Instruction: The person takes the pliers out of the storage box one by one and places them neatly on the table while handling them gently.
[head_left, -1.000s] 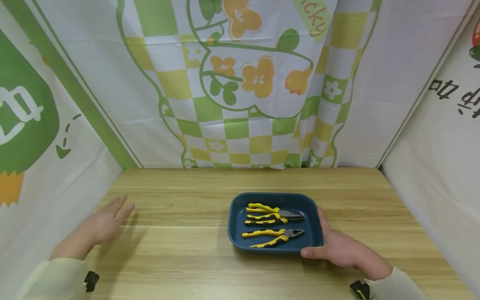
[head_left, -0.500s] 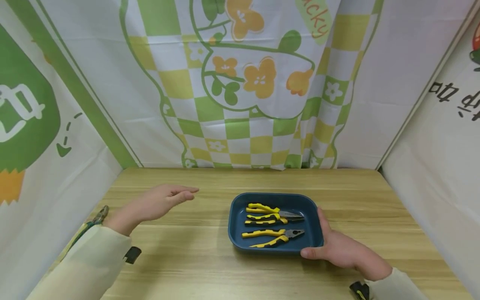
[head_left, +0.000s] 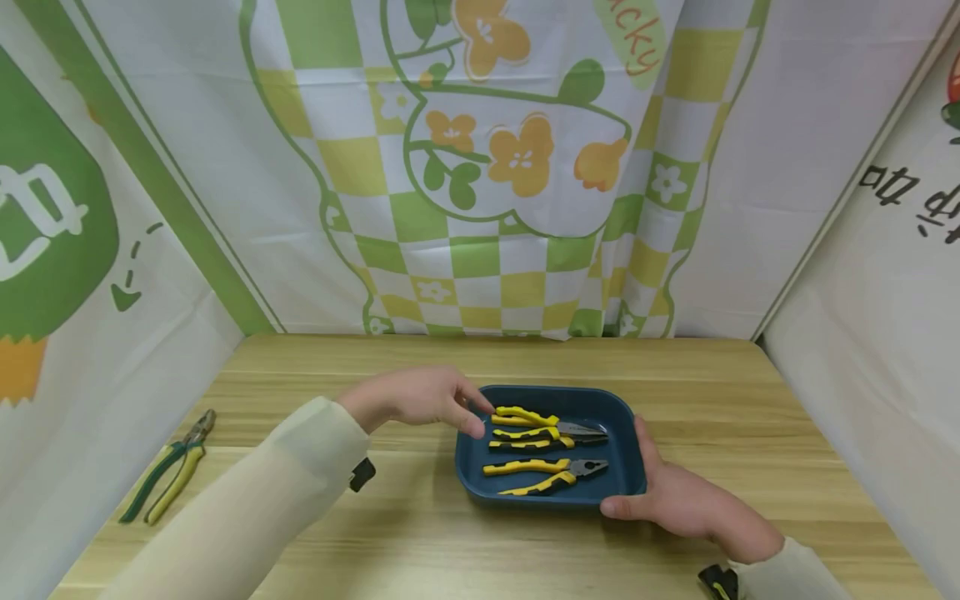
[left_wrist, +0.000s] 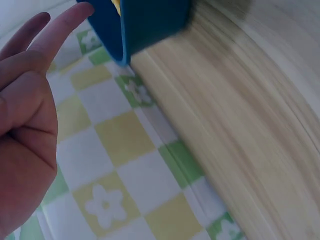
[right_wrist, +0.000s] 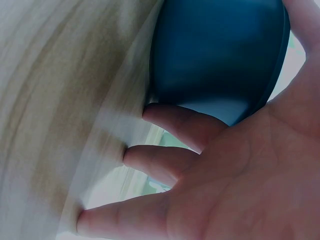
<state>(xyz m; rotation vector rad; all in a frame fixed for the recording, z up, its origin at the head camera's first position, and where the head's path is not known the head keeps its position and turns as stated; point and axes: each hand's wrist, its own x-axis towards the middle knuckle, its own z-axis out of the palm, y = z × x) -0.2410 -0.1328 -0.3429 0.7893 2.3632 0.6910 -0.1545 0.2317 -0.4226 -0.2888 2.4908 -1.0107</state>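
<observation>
Left hand (head_left: 431,396) is extended over the left edge of the tray (head_left: 552,502), close to the far left corner; its thumb and forefinger are parted, and nothing is held between them. Its forefinger tip is positioned beside the handles of the far pliers (head_left: 553,421); whether contact is made cannot be told. The near right corner of the tray is spanned by the right hand (head_left: 675,496), with the thumb placed at the near edge and the fingers set along the right edge, spread and nearly straight. The tray is set on the table (head_left: 712,375), well apart from both side edges. The far pliers, middle pliers (head_left: 551,432) and near pliers (head_left: 551,465) are contained in it, all laid with yellow and black handles toward its left edge and heads toward its right. The first two are grouped close together; the near pliers are laid separately, with handles spread. Green pliers (head_left: 192,444) are located by the left edge of the table, head pointed toward the far edge. Beyond that edge, a checked curtain (head_left: 517,287) is hung.
</observation>
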